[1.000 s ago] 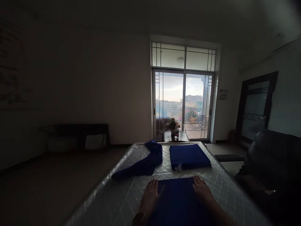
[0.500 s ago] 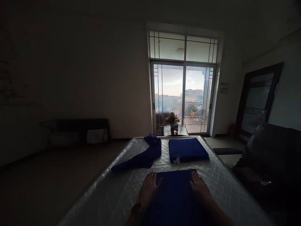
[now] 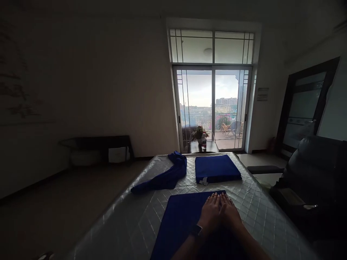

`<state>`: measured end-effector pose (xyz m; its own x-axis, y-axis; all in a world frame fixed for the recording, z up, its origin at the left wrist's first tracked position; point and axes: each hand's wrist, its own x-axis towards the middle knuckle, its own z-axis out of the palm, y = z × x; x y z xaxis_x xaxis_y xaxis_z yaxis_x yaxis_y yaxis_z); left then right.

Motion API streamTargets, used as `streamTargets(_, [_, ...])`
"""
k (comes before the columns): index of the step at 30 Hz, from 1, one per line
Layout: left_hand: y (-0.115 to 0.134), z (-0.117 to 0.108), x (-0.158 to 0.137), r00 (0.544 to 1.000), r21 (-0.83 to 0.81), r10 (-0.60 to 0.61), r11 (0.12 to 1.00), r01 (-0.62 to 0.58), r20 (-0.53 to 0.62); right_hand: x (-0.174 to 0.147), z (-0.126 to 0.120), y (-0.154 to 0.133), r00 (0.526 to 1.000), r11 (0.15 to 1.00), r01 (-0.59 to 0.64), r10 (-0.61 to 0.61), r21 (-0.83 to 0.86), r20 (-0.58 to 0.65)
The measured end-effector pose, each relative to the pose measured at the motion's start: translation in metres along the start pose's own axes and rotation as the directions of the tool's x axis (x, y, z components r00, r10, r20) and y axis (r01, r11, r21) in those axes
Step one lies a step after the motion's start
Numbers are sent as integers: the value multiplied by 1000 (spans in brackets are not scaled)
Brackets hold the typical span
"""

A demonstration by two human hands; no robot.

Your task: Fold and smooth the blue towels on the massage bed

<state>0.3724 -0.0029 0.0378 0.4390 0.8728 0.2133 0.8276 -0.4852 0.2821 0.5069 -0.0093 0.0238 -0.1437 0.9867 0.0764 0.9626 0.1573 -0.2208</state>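
A folded dark blue cloth [image 3: 179,216] lies flat on the quilted silvery mattress [image 3: 130,220] in front of me. Side by side on its right part rest my left hand [image 3: 211,209], with a watch on the wrist, and my right hand [image 3: 229,211]. Both are flat, palms down, fingers stretched toward the far edge, with the thumbs meeting. Neither grips anything. Beyond them on the right sits a neatly folded blue stack [image 3: 217,168] with a white tag at its near edge. A crumpled blue cloth [image 3: 168,177] trails across the far left of the mattress.
Past the mattress stands a small dark table [image 3: 193,147] with a potted plant [image 3: 199,133] and a bottle [image 3: 204,141], before glass sliding doors [image 3: 197,97]. A dark armchair [image 3: 311,173] is on the right. A low dark bench [image 3: 100,144] is along the left wall.
My left hand has moved right across the folded cloth, from its left edge to beside my right hand. More of the cloth's left side now shows. The view has shifted slightly.
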Motion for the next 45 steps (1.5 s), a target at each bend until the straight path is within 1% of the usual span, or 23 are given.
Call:
streamTargets(2, [13,7,4,1000,-48,-15,999,16,23,1,2,2,1000,1000,9,-9,-19,4])
streamTargets(3, [14,8,4,999,-59,-35,998,37,33,1,2,2,1000,1000,9,-9,-22,0])
streamTargets(5, [4,5,-1,996,-53,-80,995,83,46,1,1,1,1000,1000,-3,3,-7,-17])
streamTargets(8, [-29,-8,-16,988,17,-150,989,150,38,0,-3,-3,998,998,-45,46,38,-32])
streamTargets(12, [-91,-28,-43,963,144,-269,954,263,17,0,-6,-5,998,997,-56,58,60,-21])
streamTargets(15, [-133,-39,-65,940,189,-340,922,338,-20,0,-4,-4,998,997,-51,53,61,-29])
streamTargets(17, [-149,-43,-76,932,192,-358,913,361,-50,-1,-4,-5,998,997,-54,56,52,-35])
streamTargets(19, [-154,-46,-83,927,192,-369,907,375,-68,-2,-7,-8,998,998,-55,56,27,-37])
streamTargets(24, [-145,-52,-84,913,209,-405,890,406,-45,-11,-22,-16,998,997,-34,31,-65,-47])
streamTargets(27, [-144,-58,-81,912,238,-409,885,401,-16,-24,-28,-18,1000,998,-1,2,-70,15])
streamTargets(30, [-136,-61,-74,901,259,-432,868,423,-24,-39,-26,-17,997,999,-21,23,-27,78])
streamTargets(32, [-117,-59,-66,907,243,-420,877,414,-30,-47,-22,-17,996,999,-40,40,-1,74])
streamTargets(34, [-84,-49,-56,940,186,-342,923,337,-8,-51,-18,-17,998,998,-52,51,18,46])
streamTargets(37, [-24,-22,-42,989,56,-142,989,140,36,-52,-13,-13,1000,1000,-13,13,9,22])
streamTargets(39, [8,-4,-36,1000,-32,1,999,-1,22,-51,-10,-10,999,999,32,-31,-18,34])
streamTargets(40, [17,2,-34,999,-67,51,996,-50,16,-50,-9,-8,998,998,50,-49,-27,41])
streamTargets(41, [23,7,-33,997,-89,79,993,-77,12,-49,-8,-7,997,998,56,-54,-32,46])
streamTargets(42, [24,8,-33,997,-92,81,993,-79,15,-48,-8,-6,998,998,50,-49,-32,47])
streamTargets(43, [22,7,-35,997,-83,65,995,-63,28,-48,-8,-6,998,999,40,-38,-28,45])
streamTargets(45, [7,-1,-42,999,-41,7,999,-5,49,-48,-9,-7,999,1000,17,-16,-11,35])
